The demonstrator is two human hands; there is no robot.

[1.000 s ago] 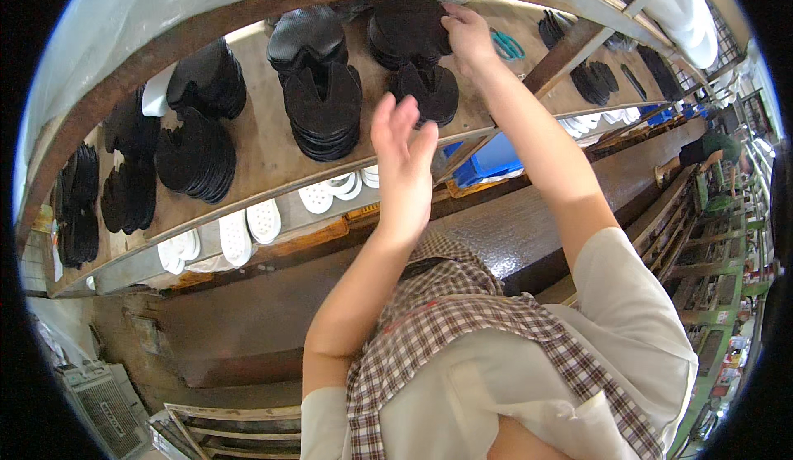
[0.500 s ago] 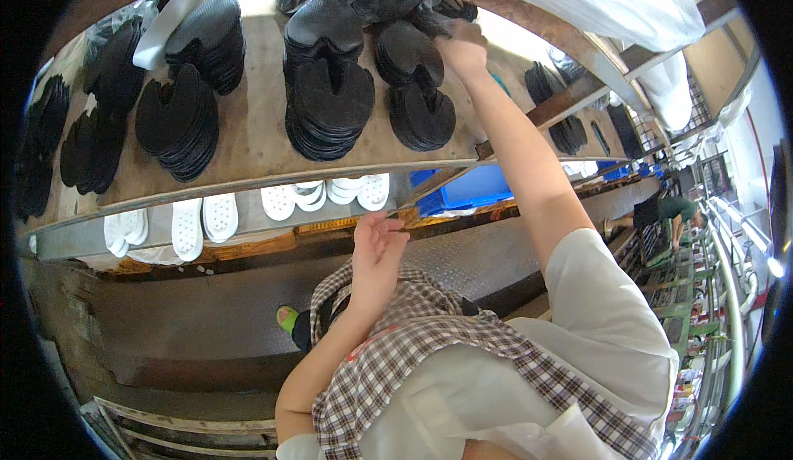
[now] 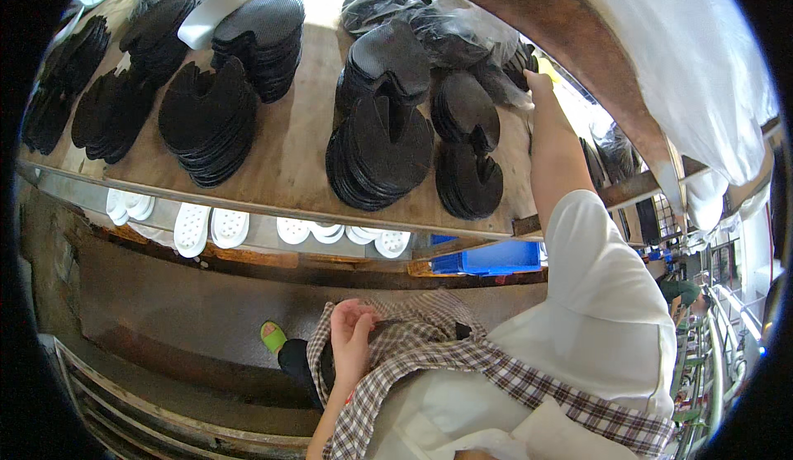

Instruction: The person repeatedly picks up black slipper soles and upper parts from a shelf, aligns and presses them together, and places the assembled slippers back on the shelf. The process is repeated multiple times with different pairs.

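My right hand (image 3: 538, 85) is stretched to the back of the shelf, closed at the edge of some black sole pieces (image 3: 519, 62) beside a clear plastic bag (image 3: 450, 35) of dark pieces; its fingers are partly hidden. Below the shelf, in front of my checked apron (image 3: 421, 315), hangs my left hand (image 3: 351, 332), fingers loosely curled and thumb apart, holding nothing. Nearest my right arm stand stacks of thin black rounded pieces with a notch, one pair of smaller stacks (image 3: 468, 181) and one of larger stacks (image 3: 380, 154).
More black stacks (image 3: 206, 125) line the wooden shelf (image 3: 301, 146) leftward, near a white curved strip (image 3: 235, 10). White perforated clogs (image 3: 192, 229) and a blue bin (image 3: 487, 258) sit lower down. Plastic sheeting (image 3: 694, 55) hangs from a rusty frame bar (image 3: 578, 22) at upper right.
My view has shifted, and the shelf lies further right and lower in it. My right hand has left the dark bag's edge for the black pieces behind it. My left hand has dropped toward the apron, fingers curling.
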